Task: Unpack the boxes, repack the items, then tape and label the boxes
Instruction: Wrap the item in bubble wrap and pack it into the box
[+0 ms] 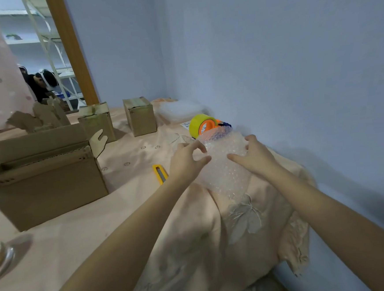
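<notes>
While both hands, left and right, close their grip on the bubble-wrapped bundle near the counter's wall-side edge, slick wrap could slip, dropping it off that edge.

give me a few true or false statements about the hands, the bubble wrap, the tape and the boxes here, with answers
1. Both hands are on the bubble wrap bundle. True: the left hand and right hand touch its sides.
2. The yellow utility knife is in the left hand. False: it lies on the cloth beside that hand.
3. The yellow tape roll sits beyond the bundle. True.
4. The large cardboard box at left is taped shut. False: its flaps stand open.
5. Two small cardboard boxes stand further back. True.
</notes>
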The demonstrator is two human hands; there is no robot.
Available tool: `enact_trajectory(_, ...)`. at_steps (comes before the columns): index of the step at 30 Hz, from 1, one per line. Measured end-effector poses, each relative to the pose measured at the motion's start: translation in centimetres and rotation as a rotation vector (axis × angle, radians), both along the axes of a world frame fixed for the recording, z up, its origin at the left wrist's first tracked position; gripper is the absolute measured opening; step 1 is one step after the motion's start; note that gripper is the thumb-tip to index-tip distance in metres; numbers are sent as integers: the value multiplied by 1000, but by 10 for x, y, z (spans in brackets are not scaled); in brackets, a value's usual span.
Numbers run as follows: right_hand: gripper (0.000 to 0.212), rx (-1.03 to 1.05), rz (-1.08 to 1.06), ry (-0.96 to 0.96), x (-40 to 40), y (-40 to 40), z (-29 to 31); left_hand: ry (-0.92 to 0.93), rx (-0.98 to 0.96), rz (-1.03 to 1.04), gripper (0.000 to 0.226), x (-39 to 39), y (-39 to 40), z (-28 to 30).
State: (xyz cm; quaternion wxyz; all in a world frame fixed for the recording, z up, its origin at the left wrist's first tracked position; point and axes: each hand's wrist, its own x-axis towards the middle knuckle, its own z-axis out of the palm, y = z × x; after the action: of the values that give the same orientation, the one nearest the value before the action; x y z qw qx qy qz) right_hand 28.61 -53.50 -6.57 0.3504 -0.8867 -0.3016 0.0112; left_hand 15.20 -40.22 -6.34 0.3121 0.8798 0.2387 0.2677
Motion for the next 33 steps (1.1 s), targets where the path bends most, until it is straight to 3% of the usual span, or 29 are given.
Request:
enact_trajectory(4,75,326,-42,277,-2,-3,7,-164,-138,-56,20,-14,-3,4)
enact_trajectory(7,51,605,85,558,-14,-7,18,-251,-298,-44,38,-26,-4,11)
enact_trajectory(10,24,601,223,473,-30,-8,33,-355,-618,25,71,-47,-3,27)
enact_trajectory(13,29,650,329,449,-50,-4,48,-427,-702,60,78,-76,6,36)
enact_trajectory(17,26,649,436,387,-78,12,58,-323,-481,185,83,-123,13,41)
enact_trajectory(21,32,512,559,210,-113,37,57,-90,298,483,107,-173,19,51)
enact_trajectory(23,28,485,622,56,-135,52,59,-65,530,449,102,-191,20,64)
enact_trajectory(24,28,454,657,-47,-148,58,60,-39,549,398,99,-197,21,70)
enact_trajectory(26,30,352,745,-235,-172,67,61,-14,412,259,87,-210,27,75)
enact_trajectory(28,35,281,843,-320,-194,71,55,4,223,142,60,-227,31,71)
enact_trajectory(31,43,154,955,-356,-213,68,34,86,184,102,19,-267,37,40)
enact_trajectory(33,45,17,1017,-379,-212,63,13,93,122,80,17,-293,36,9)
